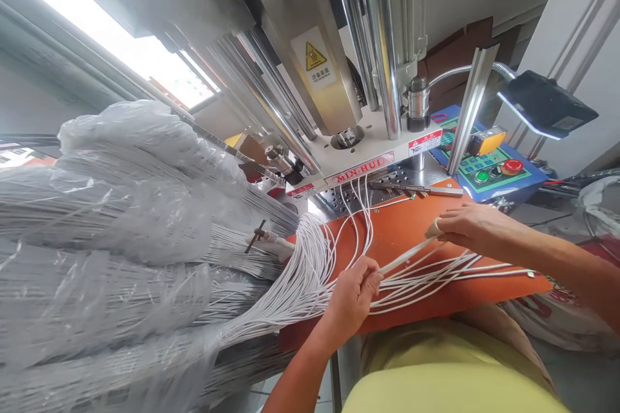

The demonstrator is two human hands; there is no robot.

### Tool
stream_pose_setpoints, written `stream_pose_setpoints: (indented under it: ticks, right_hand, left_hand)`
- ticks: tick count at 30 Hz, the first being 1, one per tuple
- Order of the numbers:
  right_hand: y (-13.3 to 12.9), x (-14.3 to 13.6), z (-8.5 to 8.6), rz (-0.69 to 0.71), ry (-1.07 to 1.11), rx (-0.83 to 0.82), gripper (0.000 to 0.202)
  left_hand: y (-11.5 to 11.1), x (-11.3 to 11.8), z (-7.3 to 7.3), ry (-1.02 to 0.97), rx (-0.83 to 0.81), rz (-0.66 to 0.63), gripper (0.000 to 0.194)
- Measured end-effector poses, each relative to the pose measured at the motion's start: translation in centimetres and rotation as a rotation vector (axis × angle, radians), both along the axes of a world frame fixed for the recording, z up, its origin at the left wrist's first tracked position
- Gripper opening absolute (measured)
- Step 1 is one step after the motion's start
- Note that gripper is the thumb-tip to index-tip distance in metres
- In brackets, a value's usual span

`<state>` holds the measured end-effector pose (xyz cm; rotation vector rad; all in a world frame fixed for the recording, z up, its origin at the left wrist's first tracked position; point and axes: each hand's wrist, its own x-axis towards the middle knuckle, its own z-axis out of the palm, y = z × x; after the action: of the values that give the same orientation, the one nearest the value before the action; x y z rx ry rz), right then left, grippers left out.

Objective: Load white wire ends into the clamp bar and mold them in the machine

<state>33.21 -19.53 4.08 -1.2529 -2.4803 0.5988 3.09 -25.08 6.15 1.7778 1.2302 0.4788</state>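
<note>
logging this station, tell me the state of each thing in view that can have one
Long thin whitish strip, held straight
Left bare hand, grip closed on the strip
Right bare hand, grip closed on the same strip
Long thin white cables, fanned out, overlapping
Flat orange board, partly covered by the cables
Clear plastic wrapping, crumpled
Round red push-button, pressed or not unclear
Black rectangular lamp, tilted, apparently lit

A whitish strand [405, 258] slants straight above curved white cables [312, 264].

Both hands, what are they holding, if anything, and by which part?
White cable, straight between them: left hand grips one end of the visible stretch, right hand the other; strand count unclear.
</note>
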Motion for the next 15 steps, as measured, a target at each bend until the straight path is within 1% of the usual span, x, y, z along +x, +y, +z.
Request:
stream_pose_setpoints:
  ticks: [2, 3, 5, 7, 8, 9, 11, 12, 13, 15]
  right_hand:
    - [-0.4, 0.5, -1.2, -0.025, -0.179, 0.136, 0.015]
    - [-0.7, 0.5, -1.8, -0.066, -0.229, 0.202, 0.015]
    - [-1.5, 0.3, -2.5, -0.147, -0.206, 0.342, 0.02]
    - [-2.5, -0.5, -2.6, -0.127, -0.127, 0.4, 0.025]
    - [-3.0, -1.2, -2.5, -0.097, -0.094, 0.396, 0.026]
    - [-3.4, -1.9, -2.4, -0.063, -0.078, 0.381, 0.027]
    - [-4.1, -3.5, -1.9, -0.014, -0.094, 0.343, 0.023]
    - [-4.2, -4.2, -1.7, 0.002, -0.104, 0.337, 0.021]
    - [-4.1, -4.7, -1.5, 0.023, -0.111, 0.334, 0.018]
    - [-3.5, -4.6, -1.0, 0.052, -0.106, 0.362, 0.014]
  left_hand:
    - [-1.3, -0.2, -0.4, 0.047, -0.081, -0.106, 0.017]
    - [-1.8, -0.4, -0.6, 0.061, -0.126, -0.152, 0.016]
    - [-2.4, -0.7, -1.0, 0.056, -0.191, -0.209, 0.017]
    - [-2.4, -0.6, -0.9, -0.033, -0.276, -0.217, 0.022]
    - [-2.2, -0.3, -0.7, -0.113, -0.358, -0.226, 0.026]
    - [-1.8, 0.3, -0.4, -0.204, -0.462, -0.244, 0.031]
    - [-0.9, 2.1, 0.1, -0.362, -0.672, -0.297, 0.049]
    - [-0.5, 3.3, 0.2, -0.406, -0.736, -0.311, 0.056]
    - [0.0, 4.5, 0.3, -0.429, -0.762, -0.3, 0.057]
    - [0.6, 6.5, 0.1, -0.461, -0.736, -0.2, 0.052]
